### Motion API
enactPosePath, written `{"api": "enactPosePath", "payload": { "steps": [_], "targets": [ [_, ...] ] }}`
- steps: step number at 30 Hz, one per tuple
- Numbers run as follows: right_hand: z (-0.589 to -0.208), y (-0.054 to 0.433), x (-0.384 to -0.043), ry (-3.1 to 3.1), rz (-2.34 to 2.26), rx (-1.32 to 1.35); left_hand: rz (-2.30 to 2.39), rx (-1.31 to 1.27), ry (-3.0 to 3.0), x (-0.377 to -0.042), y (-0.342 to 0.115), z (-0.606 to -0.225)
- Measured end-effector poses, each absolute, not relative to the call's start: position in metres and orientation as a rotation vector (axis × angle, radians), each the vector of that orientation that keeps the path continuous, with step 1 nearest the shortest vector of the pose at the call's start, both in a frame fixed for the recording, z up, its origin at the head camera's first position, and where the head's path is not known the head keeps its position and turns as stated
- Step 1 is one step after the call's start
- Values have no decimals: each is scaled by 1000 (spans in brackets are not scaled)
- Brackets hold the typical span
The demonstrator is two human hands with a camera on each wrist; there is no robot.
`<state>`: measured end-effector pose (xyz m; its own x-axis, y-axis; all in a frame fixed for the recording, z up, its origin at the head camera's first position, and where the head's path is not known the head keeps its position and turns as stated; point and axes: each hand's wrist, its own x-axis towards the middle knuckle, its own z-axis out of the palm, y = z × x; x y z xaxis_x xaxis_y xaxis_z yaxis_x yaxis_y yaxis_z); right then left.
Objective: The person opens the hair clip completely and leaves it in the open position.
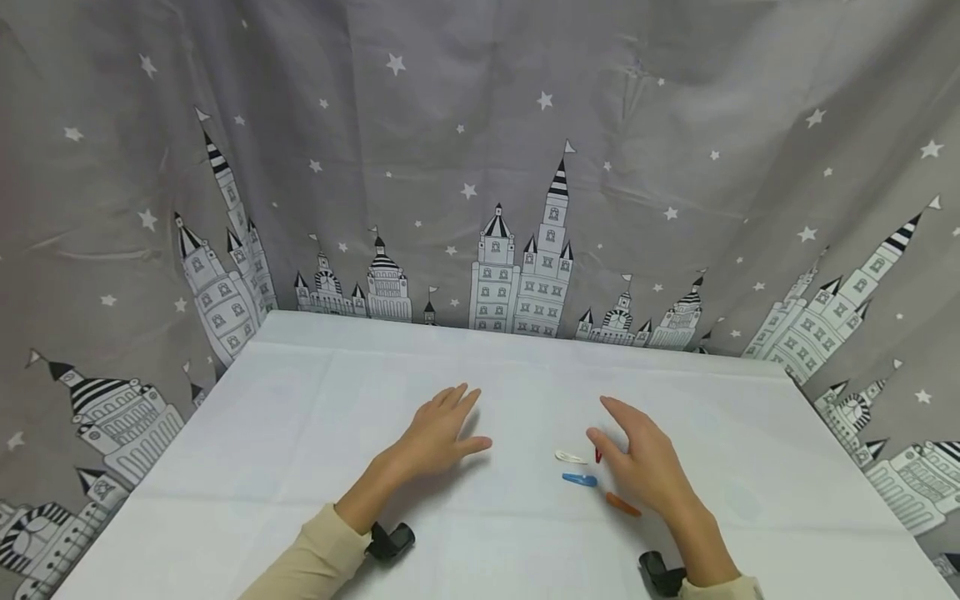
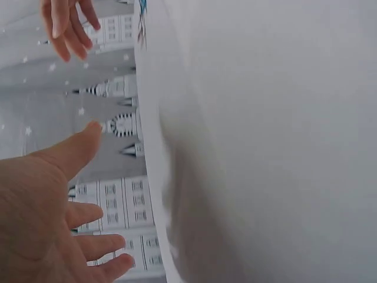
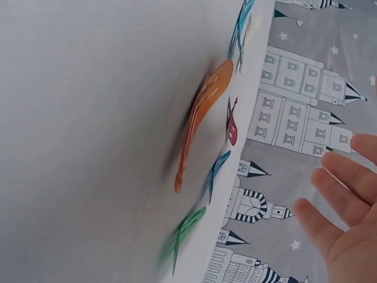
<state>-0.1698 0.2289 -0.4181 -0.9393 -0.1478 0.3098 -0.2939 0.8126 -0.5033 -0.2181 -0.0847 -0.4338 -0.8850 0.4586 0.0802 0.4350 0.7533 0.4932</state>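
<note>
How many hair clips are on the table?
6, near the right hand: white clip, light blue clip leftmost; red clip, orange clip in the middle; darker blue clip, green clip rightmost. More may be hidden.

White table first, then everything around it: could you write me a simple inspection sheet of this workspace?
Surface: white table, lightly creased.
Job's things: orange clip, white clip, red clip, green clip and two blue clips, lying apart from the hands.
Clutter: nothing seen.
Hands: left hand, fingers spread, holding nothing; right hand, near the clips, holding nothing.
Cables: nothing seen.
Surroundings: grey curtain printed with castles and stars.
</note>
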Motion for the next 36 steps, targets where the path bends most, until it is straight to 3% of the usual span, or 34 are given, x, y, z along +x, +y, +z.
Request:
{"api": "enactPosePath", "payload": {
  "steps": [17,36],
  "targets": [
    [-419,233,-167,-2670,993,417,1139,883,2727,-214,-47,-428],
    [-426,229,-172,-2785,1191,298,1247,815,2577,-222,-2,-443]
  ]
}}
